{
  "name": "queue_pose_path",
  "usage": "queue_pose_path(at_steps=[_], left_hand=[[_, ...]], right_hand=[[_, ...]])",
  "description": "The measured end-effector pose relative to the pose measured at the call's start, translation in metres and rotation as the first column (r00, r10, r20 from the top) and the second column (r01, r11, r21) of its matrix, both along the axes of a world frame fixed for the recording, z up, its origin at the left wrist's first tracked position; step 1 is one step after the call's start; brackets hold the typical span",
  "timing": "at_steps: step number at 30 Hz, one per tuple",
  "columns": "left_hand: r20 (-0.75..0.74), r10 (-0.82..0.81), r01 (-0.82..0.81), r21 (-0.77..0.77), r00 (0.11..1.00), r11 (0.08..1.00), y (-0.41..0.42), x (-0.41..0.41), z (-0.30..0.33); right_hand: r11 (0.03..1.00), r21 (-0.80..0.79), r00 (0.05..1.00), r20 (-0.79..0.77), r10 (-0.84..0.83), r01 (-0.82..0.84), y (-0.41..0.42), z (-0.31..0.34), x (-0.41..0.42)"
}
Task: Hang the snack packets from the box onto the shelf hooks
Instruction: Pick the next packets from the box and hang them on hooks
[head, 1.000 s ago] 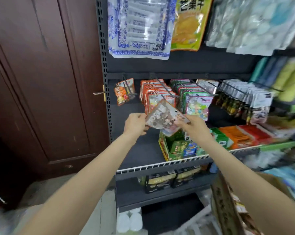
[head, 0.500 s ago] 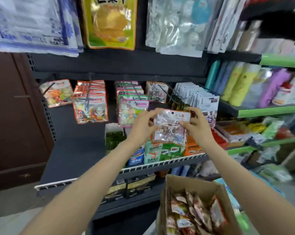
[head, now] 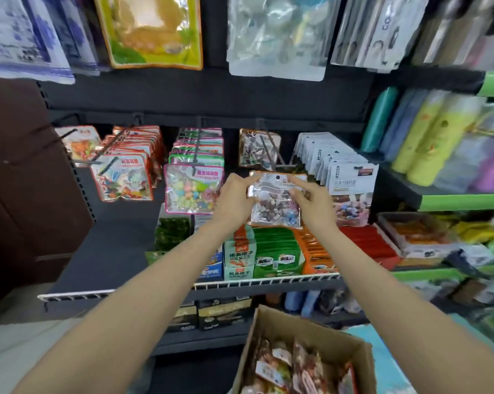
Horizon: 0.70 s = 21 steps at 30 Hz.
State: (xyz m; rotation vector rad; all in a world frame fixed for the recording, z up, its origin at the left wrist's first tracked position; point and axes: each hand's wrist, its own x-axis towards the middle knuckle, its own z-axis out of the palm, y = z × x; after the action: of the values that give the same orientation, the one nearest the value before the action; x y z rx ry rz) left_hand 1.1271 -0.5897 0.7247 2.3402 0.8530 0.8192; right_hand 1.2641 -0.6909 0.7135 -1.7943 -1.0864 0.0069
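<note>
- Both hands pinch one snack packet (head: pixel 275 203): left hand (head: pixel 236 199) at its upper left corner, right hand (head: pixel 311 199) along its right edge.
- Packet is upright before the shelf hook (head: pixel 270 150), just below a hanging matching packet (head: pixel 258 149).
- Cardboard box (head: pixel 311 328) of packets sits below.

Left of the hands, a dark brown wooden door (head: pixel 15 177) fills the edge of view. Below the hands, green, orange and red boxed goods (head: pixel 280 251) stand in a row behind a white wire rail (head: pixel 268 281). To the right, rolled items in teal, yellow and purple (head: pixel 427 137) rest on a green-edged ledge (head: pixel 464 201). High above, a large yellow pouch (head: pixel 152 32) hangs beside clear plastic bags (head: pixel 277 38).
</note>
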Motion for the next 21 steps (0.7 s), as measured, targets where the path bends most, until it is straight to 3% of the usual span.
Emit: queue_pose_path(at_steps=[21], left_hand=[[0.135,0.004,-0.008,0.027,0.991,1.000,0.012,0.018,-0.016]], right_hand=[[0.992,0.109,0.995,0.068,-0.070,0.062,0.014,-0.011,0.007]])
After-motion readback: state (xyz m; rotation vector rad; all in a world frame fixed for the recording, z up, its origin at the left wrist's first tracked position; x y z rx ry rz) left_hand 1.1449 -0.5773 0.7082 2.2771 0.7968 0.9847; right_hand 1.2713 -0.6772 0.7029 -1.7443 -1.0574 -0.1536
